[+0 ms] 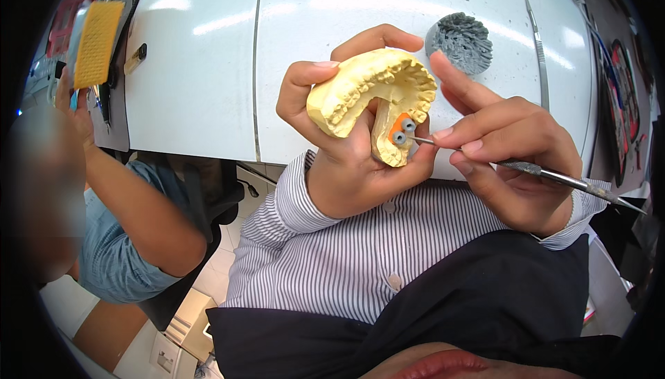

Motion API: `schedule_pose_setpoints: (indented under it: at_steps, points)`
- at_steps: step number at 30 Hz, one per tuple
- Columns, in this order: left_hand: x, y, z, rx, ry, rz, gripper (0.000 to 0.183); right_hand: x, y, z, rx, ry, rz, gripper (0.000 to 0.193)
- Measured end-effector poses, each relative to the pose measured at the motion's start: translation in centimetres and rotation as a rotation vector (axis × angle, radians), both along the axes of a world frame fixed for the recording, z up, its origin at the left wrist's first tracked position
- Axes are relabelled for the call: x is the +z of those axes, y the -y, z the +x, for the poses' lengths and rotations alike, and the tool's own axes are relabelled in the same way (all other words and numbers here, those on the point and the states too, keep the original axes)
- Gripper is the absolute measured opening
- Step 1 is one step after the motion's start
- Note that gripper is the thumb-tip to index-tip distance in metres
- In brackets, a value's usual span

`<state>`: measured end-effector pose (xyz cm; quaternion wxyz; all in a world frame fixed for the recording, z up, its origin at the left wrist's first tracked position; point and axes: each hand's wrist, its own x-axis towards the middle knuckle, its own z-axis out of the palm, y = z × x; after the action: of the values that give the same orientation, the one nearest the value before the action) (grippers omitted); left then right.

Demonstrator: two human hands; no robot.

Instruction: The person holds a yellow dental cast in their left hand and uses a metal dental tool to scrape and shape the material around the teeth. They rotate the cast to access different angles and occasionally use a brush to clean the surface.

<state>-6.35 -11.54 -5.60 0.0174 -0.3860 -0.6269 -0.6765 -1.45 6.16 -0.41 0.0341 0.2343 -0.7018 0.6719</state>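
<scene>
Head view: the left hand point(350, 164) is closed around a pale-yellow, horseshoe-shaped plaster dental cast point(391, 77), fingers behind its upper rim and thumb under its lower end, so the cast is up off the table and tilted with its teeth in sight. The right hand point(523, 143), just right of the cast, pinches a slim silver metal instrument with pointed ends point(547, 173) between thumb and fingers, grip narrow, index finger raised. Its thin tip reaches the two small grey hollow cylinders point(399, 138) on the cast's lower arm (whether it touches one, I cannot tell). Those cylinders have dark openings, and both sit in a bright orange insert point(397, 127) set into the plaster.

Above and right of the cast stands a round grey tub-like piece with a spiky, bristly mass filling its top point(465, 45). Farther right of the cast lies a slender silver metal handle with a narrow tip point(538, 53), on the glossy white tabletop point(201, 102). Well left of the cast lies a small yellowish vial with a dark end point(136, 58), contents unclear; beyond it, a co-worker's hand point(82, 112) is near a yellow textured slab point(98, 43).
</scene>
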Motion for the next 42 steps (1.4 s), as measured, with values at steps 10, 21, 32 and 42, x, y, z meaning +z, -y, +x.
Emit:
schedule_pose_setpoints:
  at_steps: [10, 21, 32, 42]
  points:
    - [-1.9, -0.8, 4.4, 0.085, -0.107, -0.064, 0.086, -2.4, -0.3, 5.1, 0.008, 0.005, 0.053, 0.023]
    - [3.9, -1.8, 1.4, 0.05, -0.006, 0.011, 0.097, 3.9, -1.2, 1.5, -0.018, 0.029, 0.04, 0.021]
    - [3.8, -2.0, 1.3, -0.081, 0.146, 0.334, 0.085, 3.5, -0.8, 1.3, -0.227, 0.106, -0.057, 0.016]
    - [2.8, -2.7, 1.6, 0.012, 0.138, 0.461, 0.071, 3.9, -1.0, 1.5, -0.107, 0.002, 0.062, 0.021]
